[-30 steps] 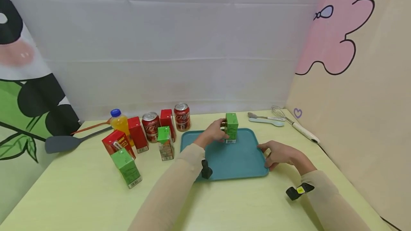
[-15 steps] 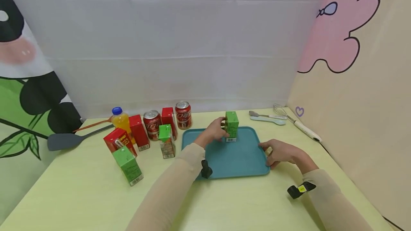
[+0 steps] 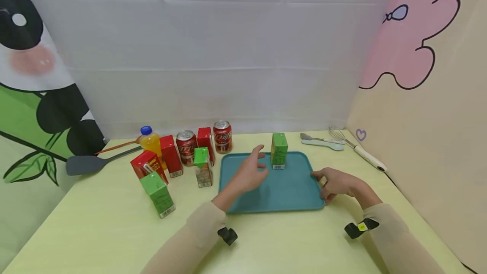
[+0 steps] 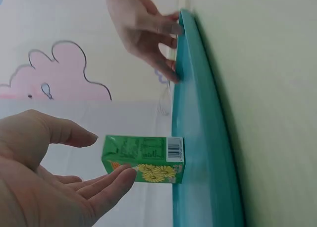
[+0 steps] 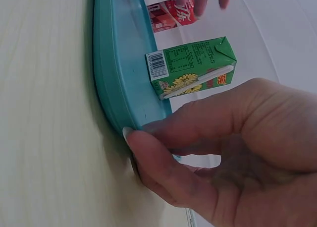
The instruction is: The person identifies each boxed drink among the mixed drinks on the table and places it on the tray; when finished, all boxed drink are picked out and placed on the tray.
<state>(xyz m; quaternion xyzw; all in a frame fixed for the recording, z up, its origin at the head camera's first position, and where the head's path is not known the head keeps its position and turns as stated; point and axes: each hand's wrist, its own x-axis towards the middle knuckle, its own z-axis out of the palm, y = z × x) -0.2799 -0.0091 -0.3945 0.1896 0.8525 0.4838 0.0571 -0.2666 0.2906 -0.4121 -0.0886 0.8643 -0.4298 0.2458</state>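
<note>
A green drink carton [image 3: 279,150] with yellow flowers and a straw stands upright on the blue-green tray [image 3: 289,198], near its back edge. My left hand [image 3: 249,173] hovers over the tray's left part, apart from the carton, with thumb and fingers spread around nothing. At the tray's right edge, my right hand [image 3: 336,184] pinches the rim between thumb and fingers, as the right wrist view shows up close. Left of the tray stands another carton with a green top [image 3: 203,167].
Farther left are a green carton [image 3: 157,194], red boxes [image 3: 171,155], two cola cans [image 3: 222,137] and an orange juice bottle [image 3: 151,142]. A grey spatula [image 3: 87,165] lies at the far left. A whisk [image 3: 365,155] and a light blue spoon [image 3: 323,143] lie back right.
My left hand has let go of the green carton and drawn back to the left and toward me. The carton stays on the tray. My right hand keeps its hold on the rim.
</note>
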